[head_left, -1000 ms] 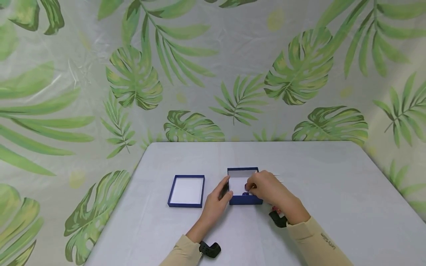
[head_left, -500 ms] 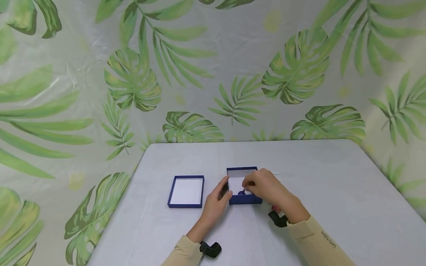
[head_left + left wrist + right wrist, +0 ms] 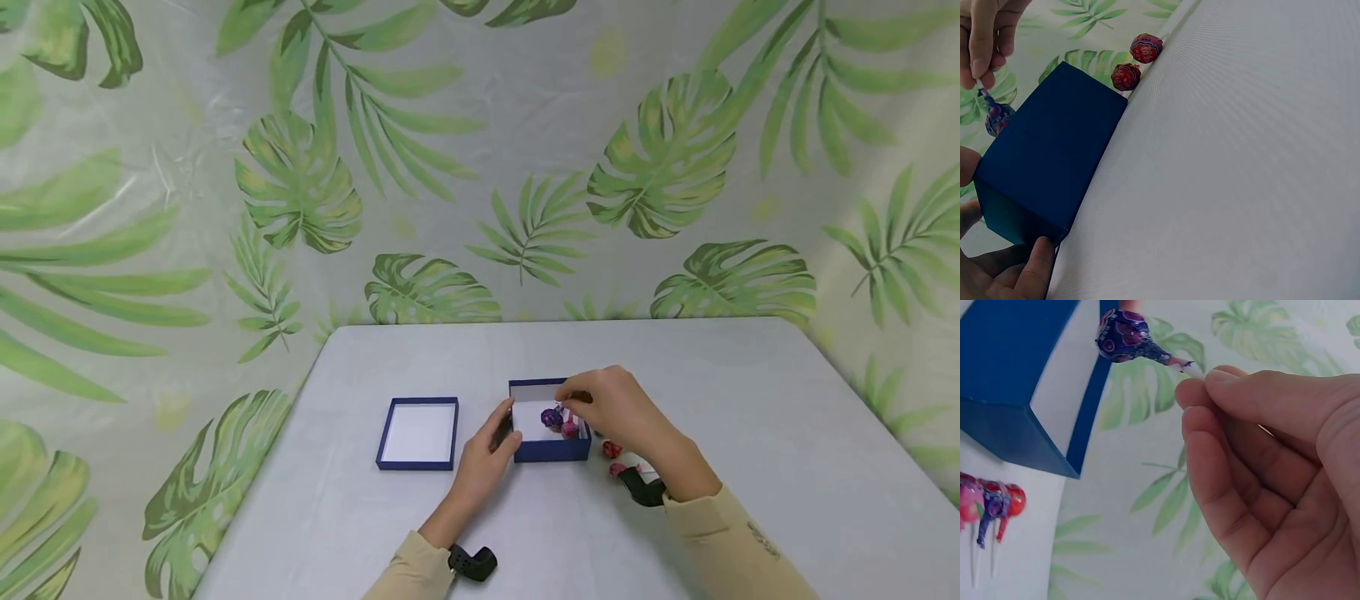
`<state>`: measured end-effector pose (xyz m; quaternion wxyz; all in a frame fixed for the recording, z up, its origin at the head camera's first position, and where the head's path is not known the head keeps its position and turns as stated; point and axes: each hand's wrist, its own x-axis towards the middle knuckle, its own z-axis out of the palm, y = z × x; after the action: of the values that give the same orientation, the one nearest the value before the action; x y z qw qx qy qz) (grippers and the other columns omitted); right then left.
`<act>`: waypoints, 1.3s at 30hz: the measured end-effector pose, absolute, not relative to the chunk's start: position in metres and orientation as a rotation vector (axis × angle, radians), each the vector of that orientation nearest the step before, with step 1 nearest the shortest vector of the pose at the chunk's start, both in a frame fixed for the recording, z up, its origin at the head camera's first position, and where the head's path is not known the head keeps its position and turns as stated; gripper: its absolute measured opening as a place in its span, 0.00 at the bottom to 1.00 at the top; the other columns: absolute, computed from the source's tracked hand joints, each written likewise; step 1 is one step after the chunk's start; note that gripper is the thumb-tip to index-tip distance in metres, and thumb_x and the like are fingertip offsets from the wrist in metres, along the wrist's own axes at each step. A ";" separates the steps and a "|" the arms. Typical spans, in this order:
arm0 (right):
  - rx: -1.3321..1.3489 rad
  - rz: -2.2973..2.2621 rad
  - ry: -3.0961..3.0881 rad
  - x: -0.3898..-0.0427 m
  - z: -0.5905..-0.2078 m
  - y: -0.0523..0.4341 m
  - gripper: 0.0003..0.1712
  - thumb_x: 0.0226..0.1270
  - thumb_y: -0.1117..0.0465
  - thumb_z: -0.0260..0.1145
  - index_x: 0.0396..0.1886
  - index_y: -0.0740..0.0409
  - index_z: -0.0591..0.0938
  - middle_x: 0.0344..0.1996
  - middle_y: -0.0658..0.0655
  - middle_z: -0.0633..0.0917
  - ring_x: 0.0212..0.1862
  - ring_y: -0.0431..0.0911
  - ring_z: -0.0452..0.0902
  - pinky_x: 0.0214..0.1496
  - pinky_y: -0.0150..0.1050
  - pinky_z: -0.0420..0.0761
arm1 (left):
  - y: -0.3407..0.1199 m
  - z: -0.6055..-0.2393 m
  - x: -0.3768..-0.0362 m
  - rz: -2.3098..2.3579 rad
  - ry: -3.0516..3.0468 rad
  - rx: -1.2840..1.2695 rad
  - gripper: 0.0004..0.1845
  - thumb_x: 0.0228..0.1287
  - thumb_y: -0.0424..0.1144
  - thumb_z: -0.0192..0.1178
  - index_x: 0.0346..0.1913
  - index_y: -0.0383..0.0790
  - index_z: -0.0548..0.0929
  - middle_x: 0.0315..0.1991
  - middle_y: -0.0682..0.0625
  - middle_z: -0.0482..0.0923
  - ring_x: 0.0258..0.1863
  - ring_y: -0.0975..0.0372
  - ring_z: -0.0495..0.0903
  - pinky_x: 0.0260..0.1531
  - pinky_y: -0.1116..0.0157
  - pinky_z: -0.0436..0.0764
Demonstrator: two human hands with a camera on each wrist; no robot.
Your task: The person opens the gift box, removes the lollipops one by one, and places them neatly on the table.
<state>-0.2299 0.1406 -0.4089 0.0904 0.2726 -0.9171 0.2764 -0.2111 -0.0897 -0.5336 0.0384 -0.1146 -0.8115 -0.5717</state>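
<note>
Purple lollipop [image 3: 1124,336] is pinched by its stick in the right grip [image 3: 607,404], head hung below and left of fingertips, over blue box [image 3: 550,421]; box wall is clasped by left grip [image 3: 491,446], nearer to it

I'm seeing a matt blue cardboard box [image 3: 550,451] with a smooth white paper lining, and the purple lollipop [image 3: 1124,337] has a glossy, crinkled foil-like wrapper. The table [image 3: 750,433] looks like finely textured matt grey cloth.
</note>
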 end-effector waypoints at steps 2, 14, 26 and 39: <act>0.797 0.826 -2.707 -0.229 -0.406 0.144 0.06 0.65 0.66 0.72 0.37 0.51 0.91 0.32 0.47 0.89 0.27 0.35 0.76 0.31 0.34 0.81 | -0.090 -0.533 -0.211 -1.759 -2.488 -0.351 0.29 0.75 0.48 0.56 0.76 0.66 0.65 0.73 0.55 0.65 0.72 0.59 0.64 0.70 0.60 0.66; 0.712 0.953 -2.665 -0.228 -0.398 0.168 0.07 0.65 0.65 0.72 0.39 0.50 0.91 0.35 0.47 0.89 0.33 0.37 0.84 0.35 0.35 0.85 | -0.089 -0.541 -0.209 -1.783 -2.476 -0.335 0.28 0.76 0.47 0.56 0.75 0.65 0.66 0.73 0.54 0.65 0.72 0.58 0.64 0.70 0.59 0.66; 0.584 0.960 -2.647 -0.239 -0.402 0.198 0.06 0.68 0.62 0.71 0.42 0.51 0.91 0.37 0.48 0.90 0.36 0.43 0.85 0.36 0.42 0.86 | -0.091 -0.538 -0.215 -1.745 -2.479 -0.371 0.30 0.75 0.50 0.56 0.77 0.60 0.66 0.73 0.55 0.66 0.72 0.61 0.64 0.69 0.63 0.66; 0.462 0.933 -2.674 -0.258 -0.429 0.217 0.05 0.69 0.60 0.70 0.41 0.52 0.91 0.36 0.50 0.90 0.39 0.50 0.84 0.32 0.42 0.83 | -0.091 -0.538 -0.215 -1.762 -2.454 -0.395 0.30 0.75 0.50 0.56 0.77 0.55 0.66 0.73 0.53 0.66 0.72 0.58 0.65 0.69 0.61 0.67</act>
<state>-0.2578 0.2171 -0.4286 0.1354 0.1594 -0.9233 0.3222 -0.2145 -0.0910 -0.5384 0.0476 -0.1294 -0.8045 -0.5777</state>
